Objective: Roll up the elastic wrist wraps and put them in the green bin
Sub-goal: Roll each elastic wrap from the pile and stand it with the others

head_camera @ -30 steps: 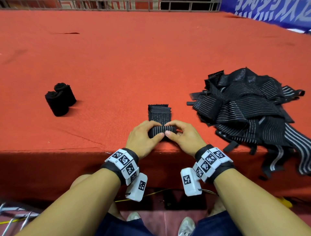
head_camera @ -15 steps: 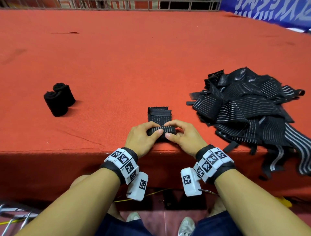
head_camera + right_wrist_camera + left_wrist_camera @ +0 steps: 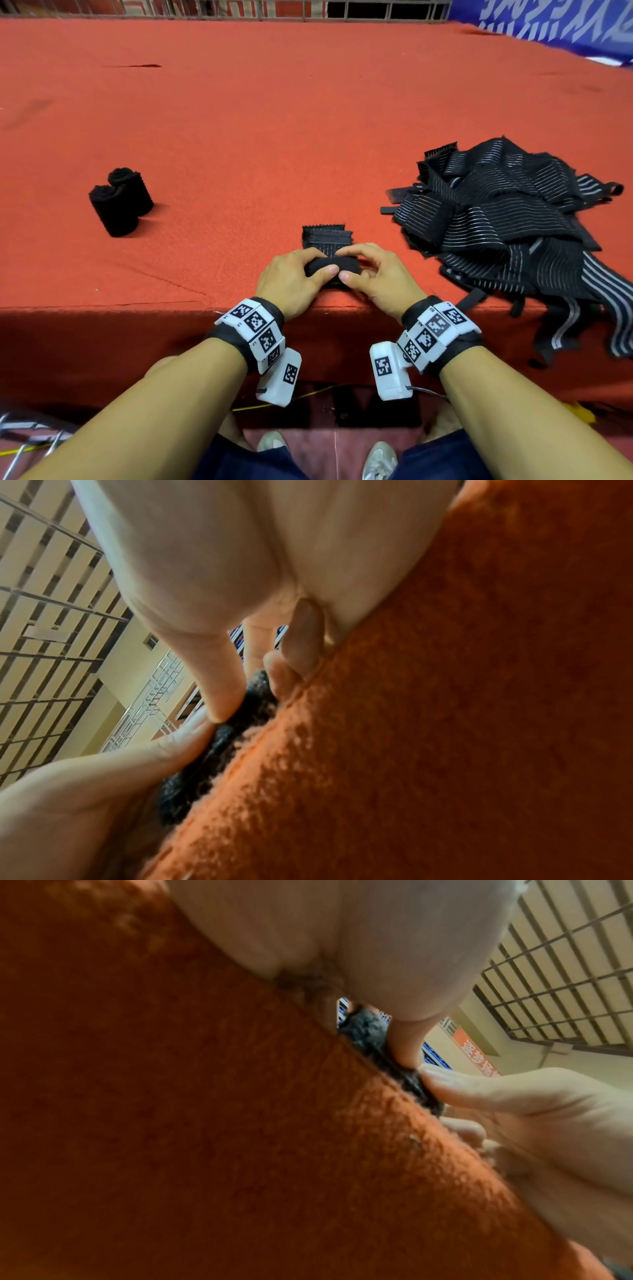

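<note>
Head view: left hand (image 3: 291, 277) and right hand (image 3: 380, 279) both curl round the part-rolled wrist wrap (image 3: 330, 262) at the near edge of the red tabletop (image 3: 274, 137). Two finished rolls (image 3: 120, 202) stand far left of it; loose wraps (image 3: 507, 222) heap to its right.
Left wrist view: thumbs press the wrap (image 3: 368, 1033).
Right wrist view: same grip on the wrap (image 3: 219, 739).

A sports hall or boxing-gym floor, not a home or office.

A wide raised platform covered in rough red-orange felt carpet (image 3: 308, 120) fills the head view, with a blue banner bearing large white lettering (image 3: 548, 20) along its far right edge and a metal railing (image 3: 239, 8) at the back. The wrist views show a high ceiling of dark metal grid beams (image 3: 565, 974), an orange wall banner (image 3: 479, 1058), and rows of blue seats (image 3: 435, 1056).
</note>
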The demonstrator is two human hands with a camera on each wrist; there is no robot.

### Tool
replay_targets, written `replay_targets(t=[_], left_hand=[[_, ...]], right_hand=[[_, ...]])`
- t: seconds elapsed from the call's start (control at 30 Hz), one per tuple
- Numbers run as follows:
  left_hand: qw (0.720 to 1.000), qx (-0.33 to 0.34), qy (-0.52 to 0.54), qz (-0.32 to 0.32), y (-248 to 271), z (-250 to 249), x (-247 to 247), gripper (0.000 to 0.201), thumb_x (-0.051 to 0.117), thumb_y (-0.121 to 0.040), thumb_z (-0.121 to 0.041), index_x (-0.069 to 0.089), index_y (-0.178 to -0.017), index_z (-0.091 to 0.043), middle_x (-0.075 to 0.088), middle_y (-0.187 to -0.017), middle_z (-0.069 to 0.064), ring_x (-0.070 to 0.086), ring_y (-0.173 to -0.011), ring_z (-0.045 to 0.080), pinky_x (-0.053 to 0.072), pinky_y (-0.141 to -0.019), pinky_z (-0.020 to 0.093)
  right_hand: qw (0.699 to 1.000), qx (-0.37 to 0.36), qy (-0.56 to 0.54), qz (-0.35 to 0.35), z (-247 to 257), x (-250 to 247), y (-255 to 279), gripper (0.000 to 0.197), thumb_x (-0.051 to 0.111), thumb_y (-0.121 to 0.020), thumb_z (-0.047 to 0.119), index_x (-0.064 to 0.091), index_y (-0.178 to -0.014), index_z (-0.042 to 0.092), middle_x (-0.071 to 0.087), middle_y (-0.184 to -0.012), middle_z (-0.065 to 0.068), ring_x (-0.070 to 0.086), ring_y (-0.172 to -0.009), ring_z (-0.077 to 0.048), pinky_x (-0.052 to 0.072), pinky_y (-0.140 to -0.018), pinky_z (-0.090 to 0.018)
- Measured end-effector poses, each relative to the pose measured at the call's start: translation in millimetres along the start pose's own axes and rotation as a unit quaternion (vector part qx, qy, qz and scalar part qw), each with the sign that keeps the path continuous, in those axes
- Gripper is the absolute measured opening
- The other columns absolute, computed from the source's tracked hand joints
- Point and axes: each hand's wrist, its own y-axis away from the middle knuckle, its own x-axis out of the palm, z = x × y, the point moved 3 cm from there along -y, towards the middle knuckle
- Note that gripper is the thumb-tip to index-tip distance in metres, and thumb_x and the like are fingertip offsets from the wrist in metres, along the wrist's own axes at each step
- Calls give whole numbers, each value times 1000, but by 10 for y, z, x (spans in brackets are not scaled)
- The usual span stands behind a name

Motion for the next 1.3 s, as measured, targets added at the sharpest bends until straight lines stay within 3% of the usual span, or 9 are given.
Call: replay_targets(t=[0.1, 0.23, 0.37, 0.5, 0.63, 0.77, 0.9, 1.1, 1.3], left_hand=[[997, 17, -74, 5, 19, -49, 15, 29, 52, -96, -57, 62, -111, -34, 61, -103, -11, 62, -98, 20, 49, -84, 41], [985, 85, -148, 27, 53, -53, 6, 48, 56, -93, -56, 47, -132, -30, 47, -126, -8, 64, -100, 28, 52, -80, 44], [975, 152, -160, 31, 97, -19, -4, 54, 56, -92, -55, 33, -137, -35, 49, -130, -7, 66, -95, 34, 55, -72, 48], [971, 176, -160, 1, 103, 17, 14, 49, 49, -91, -61, 43, -131, -33, 44, -129, -7, 66, -79, 30, 55, -60, 44], [966, 203, -161, -21, 98, 17, 4, 44, 49, -91, -60, 52, -121, -28, 48, -121, -5, 62, -71, 27, 51, -53, 38], [966, 186, -179, -6, 53, 12, -34, 48, 44, -89, -66, 56, -119, -31, 51, -118, -8, 66, -76, 30, 55, -59, 43], [969, 189, -157, -10, 35, 50, -54, 48, 50, -89, -65, 50, -125, -34, 51, -116, -10, 66, -82, 28, 55, -63, 45], [972, 211, -96, -22, 74, 82, -51, 52, 63, -88, -55, 47, -133, -33, 52, -124, -12, 66, -94, 22, 58, -69, 44], [979, 200, -26, -32, 27, 153, -53, 45, 62, -87, -56, 62, -121, -27, 53, -112, -19, 57, -90, 6, 55, -75, 36]], right_hand=[[1000, 10, 13, 4, -22, 10, -29, 27, 70, -77, 41, 71, -104, 40, 67, -88, -25, 47, -60, -22, 50, -67, -41], [999, 14, 49, -13, -31, 24, -52, 24, 66, -80, 42, 71, -103, 38, 74, -99, 6, 69, -89, -16, 55, -92, -47], [999, 10, 41, -20, -32, 9, -65, 11, 66, -94, 27, 71, -102, 32, 68, -83, 19, 58, -73, 3, 47, -74, -30], [999, 10, 35, -18, -7, 11, -45, 13, 66, -95, 23, 68, -97, 35, 65, -78, 18, 55, -65, 2, 45, -69, -28], [1000, -10, -8, 6, 66, 26, 31, 28, 79, -78, 21, 69, -102, 32, 64, -111, 0, 53, -58, -6, 48, -63, -23], [1000, 4, 6, 23, 4, 29, 22, 34, 84, -73, 19, 70, -102, 30, 63, -86, 4, 40, -56, -18, 36, -59, -31], [1000, 15, 21, 12, -35, 58, -15, 33, 76, -70, 48, 69, -100, 39, 65, -85, -30, 45, -59, -21, 44, -64, -38], [997, 5, 70, -13, 32, 28, -16, 19, 69, -88, 43, 74, -102, 32, 75, -99, 11, 70, -95, -11, 55, -93, -44], [998, 7, 60, -22, 21, 47, 2, 29, 71, -81, 50, 73, -104, 33, 72, -101, 7, 61, -69, -3, 54, -74, -35]])
